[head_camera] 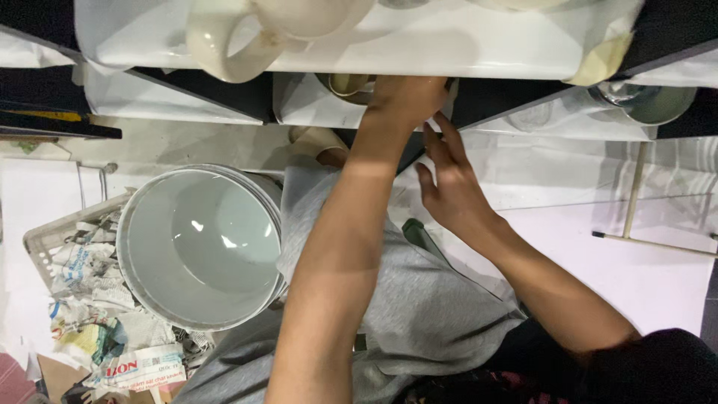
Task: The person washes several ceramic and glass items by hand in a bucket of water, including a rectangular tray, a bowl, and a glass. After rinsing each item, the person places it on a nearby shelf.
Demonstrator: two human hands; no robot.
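Left hand [404, 101]: top centre of frame, reaching under the white shelf [449, 45]; fingers hidden, so their state cannot be told.
Right hand [449, 191]: just below the shelf edge, fingers loosely spread, holding nothing.
Small cup [348, 84]: in the shelf recess, just left of the left hand.
Stack of grey bowls [198, 247]: left of centre, against the left forearm.
Risk: an elbow shift could likely topple the bowls; the blind reach could knock the cup.
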